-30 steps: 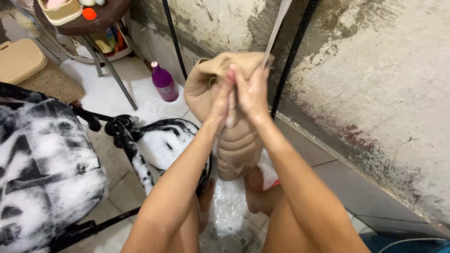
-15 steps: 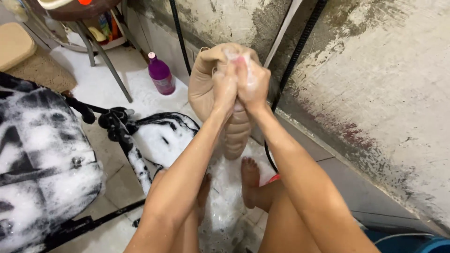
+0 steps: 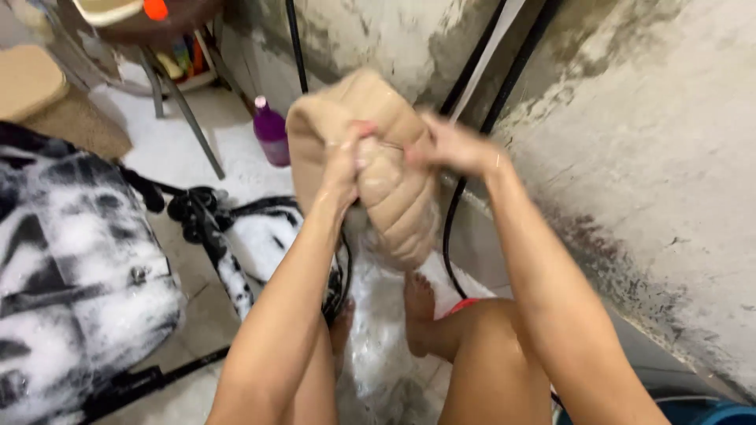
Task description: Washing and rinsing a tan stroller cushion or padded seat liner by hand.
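my left hand (image 3: 346, 161) and right hand (image 3: 449, 145) clench the wet tan cushion (image 3: 386, 189); best to squeeze firmly, holding it above the soapy floor (image 3: 378, 346).

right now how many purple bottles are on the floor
1. The purple bottle stands upright on the white floor by the wall, beyond the tan padded cushion gripped by the left hand. Others may be hidden behind it.

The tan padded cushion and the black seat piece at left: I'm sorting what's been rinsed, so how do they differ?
The tan padded cushion is held up in the left hand and right hand; the black seat piece rests low, untouched. The cushion shows little foam; the seat piece is thick with white suds. Both look wet.
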